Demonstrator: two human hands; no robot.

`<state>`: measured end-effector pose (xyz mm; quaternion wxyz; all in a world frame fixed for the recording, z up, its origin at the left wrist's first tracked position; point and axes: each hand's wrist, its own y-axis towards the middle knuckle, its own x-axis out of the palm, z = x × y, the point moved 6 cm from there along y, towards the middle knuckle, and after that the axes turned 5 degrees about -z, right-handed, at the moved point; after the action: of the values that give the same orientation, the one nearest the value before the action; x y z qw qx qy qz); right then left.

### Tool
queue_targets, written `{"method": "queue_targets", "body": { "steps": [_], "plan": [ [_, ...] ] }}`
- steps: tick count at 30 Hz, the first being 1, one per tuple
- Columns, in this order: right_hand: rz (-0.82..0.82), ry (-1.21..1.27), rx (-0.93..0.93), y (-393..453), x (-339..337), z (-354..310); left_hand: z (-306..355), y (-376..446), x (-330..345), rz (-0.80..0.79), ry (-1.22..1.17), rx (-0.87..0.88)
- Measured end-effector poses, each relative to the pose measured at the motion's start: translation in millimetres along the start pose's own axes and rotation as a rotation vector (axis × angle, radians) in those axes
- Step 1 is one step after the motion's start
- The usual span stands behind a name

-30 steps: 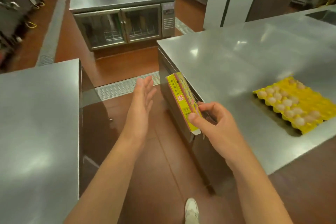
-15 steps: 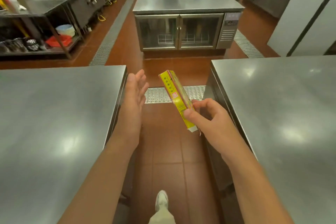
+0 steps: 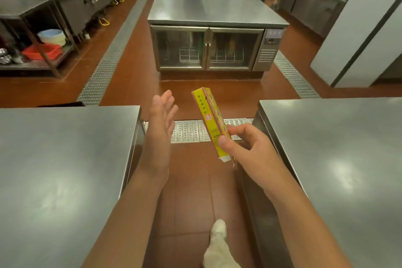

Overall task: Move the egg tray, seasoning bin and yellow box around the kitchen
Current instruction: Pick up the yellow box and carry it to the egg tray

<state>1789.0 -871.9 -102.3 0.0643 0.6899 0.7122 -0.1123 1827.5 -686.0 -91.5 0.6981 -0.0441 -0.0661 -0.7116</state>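
A slim yellow box [image 3: 207, 118] with red print is held edge-on in the aisle, its lower end pinched by my right hand [image 3: 245, 146]. The box tilts up and to the left, above the floor drain grate. My left hand [image 3: 159, 124] hovers flat and open a short way to the left of the box, fingers apart, touching nothing. The egg tray and the seasoning bin are out of view.
Steel counters flank the aisle: one on the left [image 3: 61, 169], one on the right [image 3: 339, 159]. Ahead stands a glass-door under-counter fridge [image 3: 208, 48]. A floor grate [image 3: 189, 131] crosses the red tile. A shelf at left holds a red basin [image 3: 42, 51]. My shoe [image 3: 218, 227] shows below.
The view has swung left away from the right counter, so the egg tray has left the frame. The yellow box has travelled with my right hand from the counter edge into the aisle.
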Motion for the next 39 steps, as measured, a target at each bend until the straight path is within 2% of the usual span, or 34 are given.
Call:
{"method": "queue_targets", "body": {
  "steps": [5,10,19,29,36,39],
  "plan": [
    [-0.033,0.005,0.033,96,4,16,-20,88,-5,0.019,0.011,-0.019],
    [-0.091,0.001,0.026,218,-1,14,-23,189,-20,0.132,0.056,-0.03],
    [-0.288,0.011,0.013,386,28,2,-24,325,-45,0.276,0.07,-0.025],
    [-0.284,0.039,0.016,564,35,-7,-47,503,-79,0.303,0.01,-0.027],
    [-0.185,0.039,0.029,677,23,-24,-40,646,-69,0.197,0.002,-0.026],
    [-0.199,0.051,0.049,721,21,-24,-41,688,-70,0.19,-0.015,-0.022]
  ]
}}
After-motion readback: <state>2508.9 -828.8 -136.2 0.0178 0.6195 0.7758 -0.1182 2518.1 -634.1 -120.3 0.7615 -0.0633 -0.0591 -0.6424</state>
